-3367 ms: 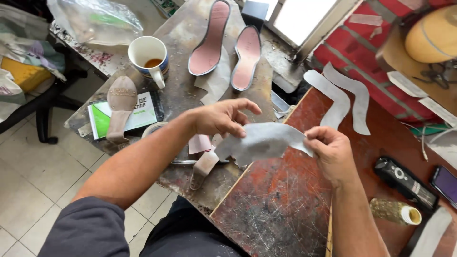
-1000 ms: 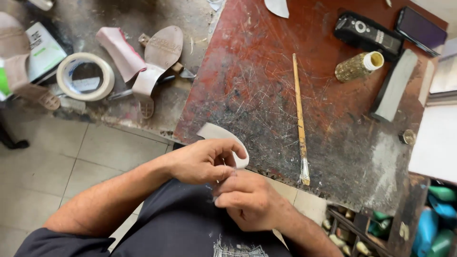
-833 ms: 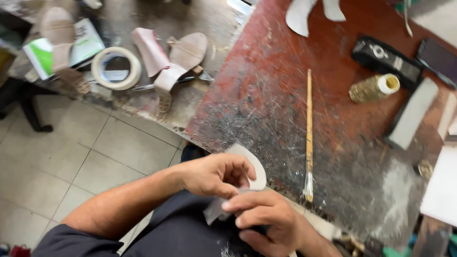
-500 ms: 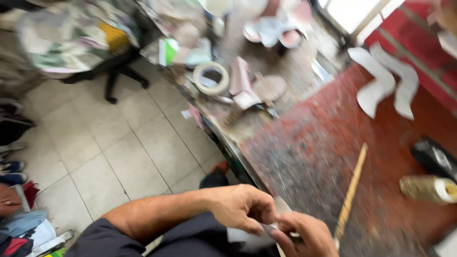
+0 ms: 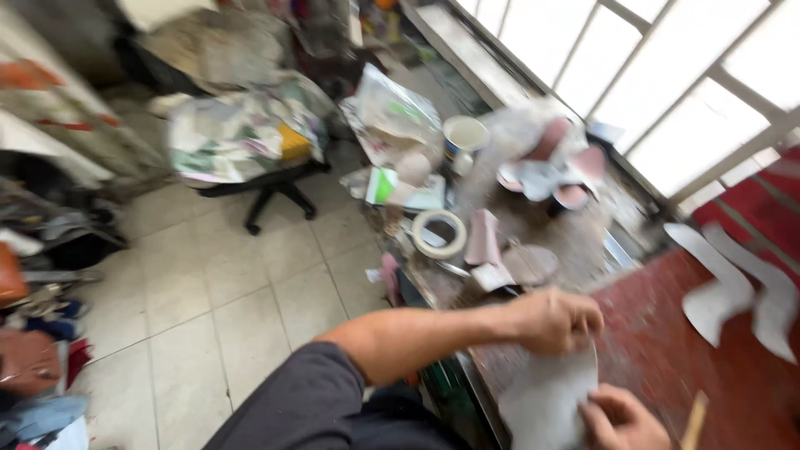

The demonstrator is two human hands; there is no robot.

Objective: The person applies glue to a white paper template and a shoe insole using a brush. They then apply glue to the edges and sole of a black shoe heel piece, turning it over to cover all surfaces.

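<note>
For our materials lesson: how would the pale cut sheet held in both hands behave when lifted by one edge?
The pale sheet probably flops: it hangs curved between the left hand and right hand. It looks thin, so likely light, and unlikely to roll.

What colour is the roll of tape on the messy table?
The tape roll is off-white; the head view shows it.

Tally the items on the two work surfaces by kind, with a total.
Pale cut sheets: 3 (one held by left hand and right hand; two on red table)
Tape rolls: 1
Cups: 1
Brush handles: 1
Total: 6
</note>
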